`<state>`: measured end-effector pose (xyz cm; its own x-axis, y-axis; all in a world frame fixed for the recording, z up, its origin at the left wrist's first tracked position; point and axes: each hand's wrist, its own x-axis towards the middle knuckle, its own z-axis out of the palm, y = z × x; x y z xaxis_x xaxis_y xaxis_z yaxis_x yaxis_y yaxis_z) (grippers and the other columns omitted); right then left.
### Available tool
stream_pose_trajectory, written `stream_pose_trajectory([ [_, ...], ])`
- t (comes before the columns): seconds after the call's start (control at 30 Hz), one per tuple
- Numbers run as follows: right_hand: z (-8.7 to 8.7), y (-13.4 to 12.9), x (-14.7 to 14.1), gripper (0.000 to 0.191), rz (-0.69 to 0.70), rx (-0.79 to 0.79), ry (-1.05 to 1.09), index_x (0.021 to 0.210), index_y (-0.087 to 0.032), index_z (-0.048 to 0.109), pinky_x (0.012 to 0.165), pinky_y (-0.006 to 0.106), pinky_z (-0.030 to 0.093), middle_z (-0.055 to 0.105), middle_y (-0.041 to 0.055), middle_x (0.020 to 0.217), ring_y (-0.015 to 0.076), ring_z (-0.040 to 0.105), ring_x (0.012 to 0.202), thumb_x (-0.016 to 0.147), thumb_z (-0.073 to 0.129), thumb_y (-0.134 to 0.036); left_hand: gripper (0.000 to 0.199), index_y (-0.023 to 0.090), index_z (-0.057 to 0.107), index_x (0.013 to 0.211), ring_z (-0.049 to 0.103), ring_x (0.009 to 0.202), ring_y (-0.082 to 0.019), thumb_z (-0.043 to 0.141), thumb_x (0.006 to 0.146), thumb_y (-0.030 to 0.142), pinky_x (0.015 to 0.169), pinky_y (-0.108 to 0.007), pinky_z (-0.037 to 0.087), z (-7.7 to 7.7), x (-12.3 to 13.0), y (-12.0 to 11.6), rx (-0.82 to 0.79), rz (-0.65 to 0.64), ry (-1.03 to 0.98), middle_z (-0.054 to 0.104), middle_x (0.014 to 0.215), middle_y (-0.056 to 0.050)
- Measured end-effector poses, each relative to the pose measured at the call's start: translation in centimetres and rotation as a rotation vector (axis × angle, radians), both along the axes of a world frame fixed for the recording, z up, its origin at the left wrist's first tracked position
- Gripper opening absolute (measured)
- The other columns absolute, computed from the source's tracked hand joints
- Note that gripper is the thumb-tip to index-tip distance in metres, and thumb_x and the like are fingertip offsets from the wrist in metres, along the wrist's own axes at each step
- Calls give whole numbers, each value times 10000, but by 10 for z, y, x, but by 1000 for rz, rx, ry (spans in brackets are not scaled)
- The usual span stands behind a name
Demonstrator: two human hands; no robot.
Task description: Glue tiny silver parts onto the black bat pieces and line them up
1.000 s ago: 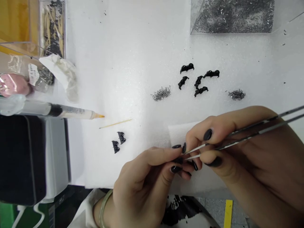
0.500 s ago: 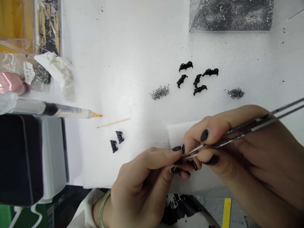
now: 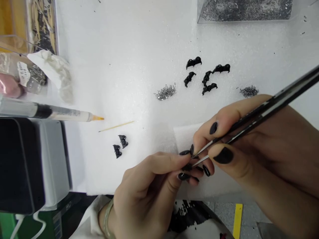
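Observation:
Between the thumb and finger of my left hand [image 3: 149,189] is a small black part [image 3: 187,166], mostly hidden by the fingertips. My right hand [image 3: 251,146] grips metal tweezers [image 3: 261,114], whose tips meet the black part and stand slightly apart. I cannot make out anything between the tips. Past the hands lie several small black molded pieces [image 3: 193,62], a pile of tiny metal bits [image 3: 166,92] and a darker pile [image 3: 249,91]. Two more black pieces [image 3: 123,141] rest at the left, below a thin wooden stick [image 3: 116,126].
A syringe [image 3: 67,113] with an orange tip points in from the left. Behind it are a crumpled white tissue [image 3: 53,71], plastic bags [image 3: 32,74] and a clear box of sticks [image 3: 42,26]. A clear tray of tiny bits [image 3: 245,10] stands at the back right.
The tweezers' tips have spread wider apart, and the right hand has turned slightly with them. The left hand still holds the black part. The whole view has shifted a little.

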<state>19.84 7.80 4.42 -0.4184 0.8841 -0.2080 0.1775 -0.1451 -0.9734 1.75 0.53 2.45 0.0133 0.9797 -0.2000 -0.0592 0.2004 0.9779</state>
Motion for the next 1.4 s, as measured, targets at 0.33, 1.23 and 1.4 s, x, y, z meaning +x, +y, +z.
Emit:
stream_pose_trajectory([
  [0.33, -1, 0, 1, 95, 27, 39, -53, 1077, -289, 516, 674, 162, 633, 685, -40, 915, 116, 706, 787, 1010, 540, -226, 500, 243, 656, 1271, 751, 895, -93, 537, 937, -109, 827, -178, 654, 0, -3, 3, 10, -46, -73, 766, 1085, 36],
  [1.23, -3, 2, 0, 81, 48, 56, -57, 1089, -302, 509, 634, 190, 639, 692, -37, 906, 137, 698, 766, 1024, 522, -254, 448, 244, 684, 1231, 755, 866, -100, 564, 935, -71, 810, -153, 639, 1, 1, 0, -10, 7, -61, 777, 1030, 26],
  [1.4, -2, 3, 1, 78, 57, 46, -60, 1075, -296, 517, 670, 168, 633, 697, -45, 919, 123, 701, 791, 1021, 541, -246, 445, 261, 692, 1218, 761, 844, -121, 566, 935, -59, 775, -189, 658, 3, 0, 1, -21, 0, -33, 780, 1006, 21],
])
